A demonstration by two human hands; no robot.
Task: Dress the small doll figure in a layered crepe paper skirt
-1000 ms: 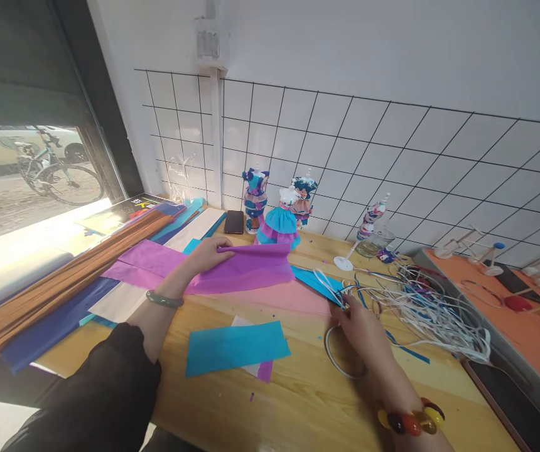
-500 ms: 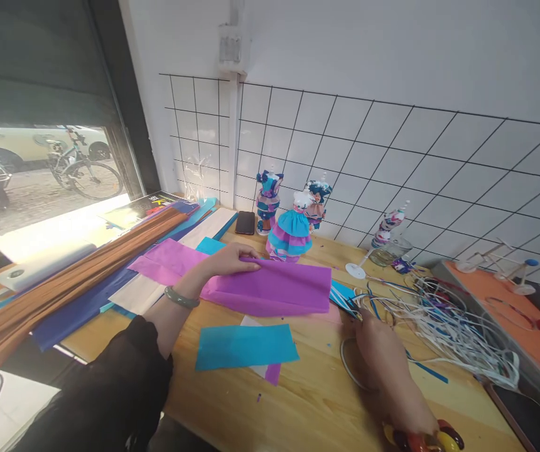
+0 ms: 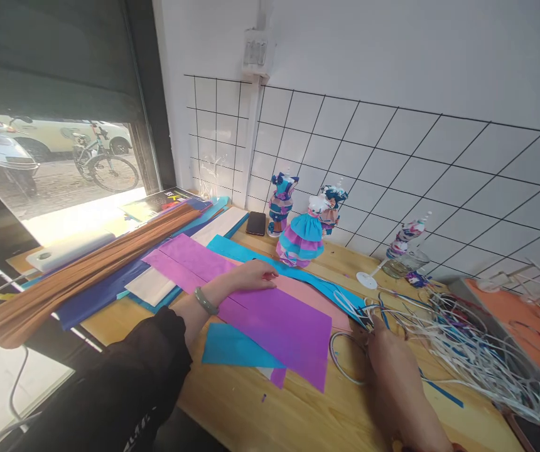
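My left grip (image 3: 253, 276) lies half open on purple paper (image 3: 293, 320). My right grip (image 3: 390, 351) is beside blue paper (image 3: 299, 274); I can't tell if it's closed on anything.

Wore, on the left arm (image 3: 225, 285), a loose black sleeve (image 3: 142, 370) with ruffled cuff (image 3: 186, 342), pale lettering (image 3: 139, 432) and a rounded grey-green bangle (image 3: 205, 301).

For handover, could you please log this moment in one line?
left hand: over purple sheet | right hand: beside cords, grip unclear | purple sheet: overlapping blue piece
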